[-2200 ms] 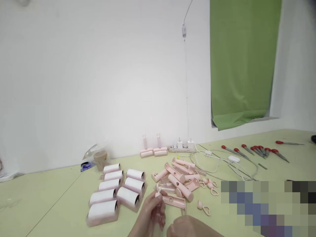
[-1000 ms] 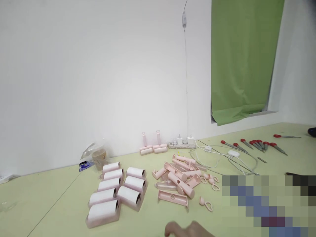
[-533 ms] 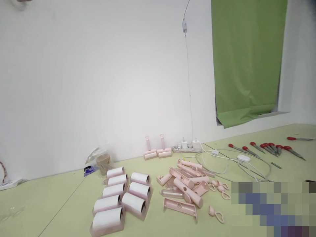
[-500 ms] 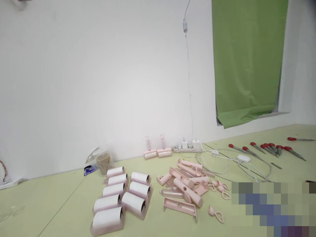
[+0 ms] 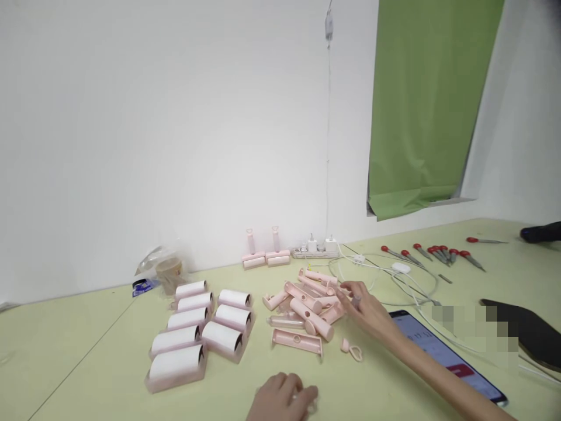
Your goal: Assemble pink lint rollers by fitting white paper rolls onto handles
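My right hand [image 5: 368,310] is at the right side of a pile of pink plastic parts [image 5: 307,304], thumb and fingers apart. It covers several small pieces there. At the bottom middle, my left hand [image 5: 280,399] is low over the table with curled fingers; a clear bit shows by the fingertips, too small to name. Between the hands lie a pink trough-shaped cover [image 5: 297,341] and a pink cap with a heart-shaped loop [image 5: 352,349]. A clear tube-like handle [image 5: 286,321] sticks out of the pile. White sticky rolls in clear trays [image 5: 177,363] stand in two columns on the left.
Two assembled pink lint rollers [image 5: 265,258] stand by the wall beside a power strip [image 5: 315,253]. White cables [image 5: 409,283], a lit phone [image 5: 442,356] and a black flat object [image 5: 532,333] are on the right. Red-handled tools [image 5: 438,252] lie behind. Bagged tape [image 5: 169,273] sits back left.
Both my hands have come into view, the right one at the pile and the left at the bottom middle. The phone is now plainly seen. The view has shifted slightly.
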`<state>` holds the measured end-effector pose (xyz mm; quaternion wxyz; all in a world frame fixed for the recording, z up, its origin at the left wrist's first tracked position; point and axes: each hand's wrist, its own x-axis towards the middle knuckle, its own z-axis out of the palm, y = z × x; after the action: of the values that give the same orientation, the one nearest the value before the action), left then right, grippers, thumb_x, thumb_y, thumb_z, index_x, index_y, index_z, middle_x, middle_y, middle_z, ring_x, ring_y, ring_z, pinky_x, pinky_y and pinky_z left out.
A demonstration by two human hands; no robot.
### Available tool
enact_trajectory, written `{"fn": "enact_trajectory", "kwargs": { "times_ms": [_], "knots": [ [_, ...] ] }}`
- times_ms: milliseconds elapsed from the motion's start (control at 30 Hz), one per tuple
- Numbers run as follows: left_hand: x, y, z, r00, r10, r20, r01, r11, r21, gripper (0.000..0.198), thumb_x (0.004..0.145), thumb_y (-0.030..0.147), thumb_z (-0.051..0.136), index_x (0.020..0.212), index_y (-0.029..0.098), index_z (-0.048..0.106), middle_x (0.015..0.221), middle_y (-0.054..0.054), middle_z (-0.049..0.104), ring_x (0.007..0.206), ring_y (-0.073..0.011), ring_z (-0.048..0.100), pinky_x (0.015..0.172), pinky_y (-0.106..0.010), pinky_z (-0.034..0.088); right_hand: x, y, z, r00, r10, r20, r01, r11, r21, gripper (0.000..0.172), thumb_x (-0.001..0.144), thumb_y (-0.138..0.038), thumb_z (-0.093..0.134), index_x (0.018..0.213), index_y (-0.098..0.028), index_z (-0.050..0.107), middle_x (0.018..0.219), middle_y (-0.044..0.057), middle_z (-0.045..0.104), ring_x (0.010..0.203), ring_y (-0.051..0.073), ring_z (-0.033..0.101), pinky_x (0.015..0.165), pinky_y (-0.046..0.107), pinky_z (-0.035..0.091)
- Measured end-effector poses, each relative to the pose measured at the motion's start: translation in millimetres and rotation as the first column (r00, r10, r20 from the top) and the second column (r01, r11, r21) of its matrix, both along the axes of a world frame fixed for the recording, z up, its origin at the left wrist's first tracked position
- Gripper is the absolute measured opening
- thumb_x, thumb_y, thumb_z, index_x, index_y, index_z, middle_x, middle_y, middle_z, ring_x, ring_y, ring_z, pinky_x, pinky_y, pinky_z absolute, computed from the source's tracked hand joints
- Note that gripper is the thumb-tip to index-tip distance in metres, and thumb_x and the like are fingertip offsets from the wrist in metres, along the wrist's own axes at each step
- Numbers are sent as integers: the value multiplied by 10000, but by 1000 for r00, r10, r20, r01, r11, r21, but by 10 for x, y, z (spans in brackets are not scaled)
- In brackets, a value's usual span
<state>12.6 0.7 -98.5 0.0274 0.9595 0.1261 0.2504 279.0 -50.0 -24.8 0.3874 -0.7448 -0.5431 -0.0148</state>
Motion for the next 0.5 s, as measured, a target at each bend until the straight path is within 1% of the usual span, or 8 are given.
{"fn": "enact_trajectory", "kwargs": {
  "times_ms": [67,133,200,233,333,367,433,500],
  "knots": [
    [267,77,-117,998,-47,34,39,979,199,395,707,157,557,1069,310,521,804,-3,603,690,-152,559,623,-243,457,33,129,-13,1000,-20,7,20,999,25,429,800,-565,321,971,-206,481,1012,88,511,867,239,543,710,335,418],
    [418,103,-152,993,38,114,-63,973,224,459,690,197,601,1102,371,495,899,-9,598,797,-169,561,701,-277,461,87,190,16,1000,-17,-6,18,999,43,438,828,-546,261,957,-193,487,986,93,527,850,232,552,718,335,424],
    [478,104,-134,959,213,187,-245,954,171,562,647,295,654,1152,428,446,1093,-36,554,1002,-251,506,851,-420,402,140,170,60,999,18,-28,-16,998,66,448,863,-500,179,945,-187,489,919,79,559,788,201,570,687,301,440],
    [489,103,-115,931,306,200,-336,932,134,643,597,366,684,1179,436,420,1194,-55,499,1105,-315,430,907,-515,320,160,130,71,998,54,-32,-52,996,66,446,871,-482,166,956,-191,494,871,64,576,744,187,575,658,282,445],
    [517,131,-58,846,522,113,-523,852,-24,906,407,503,733,1234,407,374,1375,-94,296,1241,-448,154,928,-645,101,172,-60,-22,981,185,52,-183,982,-44,373,821,-481,359,1090,-256,489,834,25,615,668,186,580,586,259,434],
    [538,153,-46,834,549,55,-544,835,-81,940,381,514,733,1240,400,368,1400,-91,244,1251,-456,95,926,-650,71,161,-123,-100,969,223,110,-211,971,-115,427,757,-473,481,1144,-294,467,883,20,625,683,200,586,583,261,428],
    [610,217,-36,833,551,-42,-548,814,-192,936,401,515,717,1252,396,347,1423,-68,184,1262,-442,60,932,-642,56,123,-207,-289,941,261,213,-209,948,-241,692,588,-418,664,1222,-332,403,995,22,623,696,236,599,564,266,417],
    [714,295,-43,847,529,-58,-523,808,-271,893,443,522,692,1254,403,338,1428,-45,172,1272,-409,87,951,-619,71,82,-213,-455,932,261,251,-182,937,-299,760,573,-351,673,1262,-324,352,968,19,640,668,244,608,543,260,403]
  ]
}}
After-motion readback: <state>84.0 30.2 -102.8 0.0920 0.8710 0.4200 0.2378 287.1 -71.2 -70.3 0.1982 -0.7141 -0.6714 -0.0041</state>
